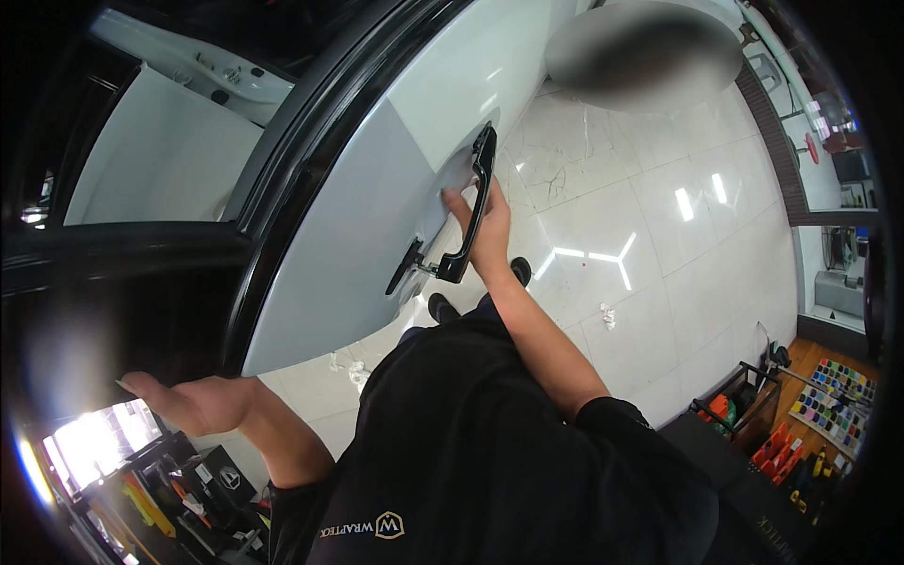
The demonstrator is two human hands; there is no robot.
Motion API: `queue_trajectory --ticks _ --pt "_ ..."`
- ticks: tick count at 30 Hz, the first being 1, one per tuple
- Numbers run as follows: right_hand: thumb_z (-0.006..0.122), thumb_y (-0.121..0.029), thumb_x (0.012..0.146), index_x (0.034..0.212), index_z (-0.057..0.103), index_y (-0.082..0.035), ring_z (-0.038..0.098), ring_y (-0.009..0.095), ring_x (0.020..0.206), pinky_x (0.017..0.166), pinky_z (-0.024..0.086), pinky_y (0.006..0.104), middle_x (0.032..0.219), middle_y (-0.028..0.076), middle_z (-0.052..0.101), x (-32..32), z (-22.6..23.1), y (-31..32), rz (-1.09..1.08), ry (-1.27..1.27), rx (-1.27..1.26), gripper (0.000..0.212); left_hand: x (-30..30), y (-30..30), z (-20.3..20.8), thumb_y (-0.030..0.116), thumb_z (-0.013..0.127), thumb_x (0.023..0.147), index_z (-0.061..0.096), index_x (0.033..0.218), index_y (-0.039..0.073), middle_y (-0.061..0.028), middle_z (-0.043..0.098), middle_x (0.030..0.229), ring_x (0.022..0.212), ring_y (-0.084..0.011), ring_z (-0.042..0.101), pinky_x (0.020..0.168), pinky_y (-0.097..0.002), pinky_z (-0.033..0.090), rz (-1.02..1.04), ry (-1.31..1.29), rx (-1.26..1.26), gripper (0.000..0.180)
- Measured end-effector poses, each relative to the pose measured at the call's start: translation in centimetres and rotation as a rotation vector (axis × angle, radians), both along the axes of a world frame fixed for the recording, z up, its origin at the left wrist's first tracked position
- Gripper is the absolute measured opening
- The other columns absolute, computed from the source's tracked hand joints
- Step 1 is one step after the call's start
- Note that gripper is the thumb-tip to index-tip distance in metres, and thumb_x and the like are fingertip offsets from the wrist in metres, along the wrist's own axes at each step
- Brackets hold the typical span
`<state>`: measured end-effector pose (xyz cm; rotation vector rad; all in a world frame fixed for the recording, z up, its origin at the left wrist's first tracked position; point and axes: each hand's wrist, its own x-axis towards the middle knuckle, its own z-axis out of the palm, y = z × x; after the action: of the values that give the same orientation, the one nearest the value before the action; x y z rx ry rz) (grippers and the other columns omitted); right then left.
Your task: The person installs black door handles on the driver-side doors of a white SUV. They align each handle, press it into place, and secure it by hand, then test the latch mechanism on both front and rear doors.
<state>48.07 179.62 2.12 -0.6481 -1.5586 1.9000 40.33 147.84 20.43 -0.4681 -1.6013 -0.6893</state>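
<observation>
A silvery-grey car door panel (330, 254) fills the upper left, with a paler white section above it. Its black door handle (482, 188) stands out from the panel, and a metal piece shows at its lower end beside a black base (405, 267). My right hand (490, 231) is closed round the handle. The thumb reaches through the gap toward the panel; the other fingers are mostly hidden. My left hand (193, 402) is at the door's lower left edge, beside the black trim, with a digit stretched out and nothing visible in it. Its remaining fingers are hidden.
Glossy pale floor tiles (659, 245) lie to the right, with crumpled white scraps (608, 315) on them. A black cart (739, 400) and a colour swatch board (838, 400) stand at lower right. Hanging tools (146, 504) are at lower left. A blurred patch covers the top right.
</observation>
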Motion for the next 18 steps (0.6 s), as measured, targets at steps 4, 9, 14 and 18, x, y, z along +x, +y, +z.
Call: queue_trajectory --ticks 4,9,14,18 --pt "0.084 -0.023 0.087 0.149 0.046 0.004 0.058 0.026 0.124 0.106 0.046 0.0387 0.138 0.018 0.059 0.1 1.5 -0.7 -0.038 -0.108 0.129 0.078 -0.5 -1.5 0.3 0.012 0.052 0.107 0.062 0.129 -0.012 -0.0256 0.064 0.134 0.121 -0.0339 0.066 0.106 -0.0405 0.054 0.063 0.07 -0.084 0.034" --pt "0.084 -0.013 0.082 0.129 0.058 0.002 0.063 0.026 0.107 0.089 0.052 0.0377 0.121 0.018 0.062 -0.6 -1.8 -1.8 -0.273 -0.032 0.104 0.056 -0.4 -2.9 1.8 0.024 0.063 0.103 0.064 0.126 -0.009 -0.0224 0.069 0.126 0.114 -0.0322 0.069 0.1 -0.038 0.056 0.34 0.225 -0.325 0.041" --pt "0.08 -0.001 0.08 0.096 0.068 0.001 0.061 0.019 0.076 0.065 0.047 0.0299 0.091 0.01 0.062 -0.3 -2.7 -5.2 -0.44 0.208 0.304 0.02 1.4 0.7 3.7 0.021 0.063 0.103 0.062 0.13 -0.011 -0.0217 0.065 0.133 0.119 -0.0291 0.066 0.103 -0.0361 0.053 0.331 0.115 -0.132 0.042" --pt "0.081 0.003 0.077 0.089 0.071 0.002 0.059 0.016 0.063 0.056 0.044 0.0263 0.079 0.008 0.062 -0.9 -1.9 -4.4 -0.429 0.285 0.289 0.016 1.1 1.4 3.2 0.02 0.062 0.103 0.062 0.131 -0.011 -0.0223 0.065 0.134 0.12 -0.0298 0.066 0.104 -0.0369 0.052 0.247 0.072 -0.064 0.041"
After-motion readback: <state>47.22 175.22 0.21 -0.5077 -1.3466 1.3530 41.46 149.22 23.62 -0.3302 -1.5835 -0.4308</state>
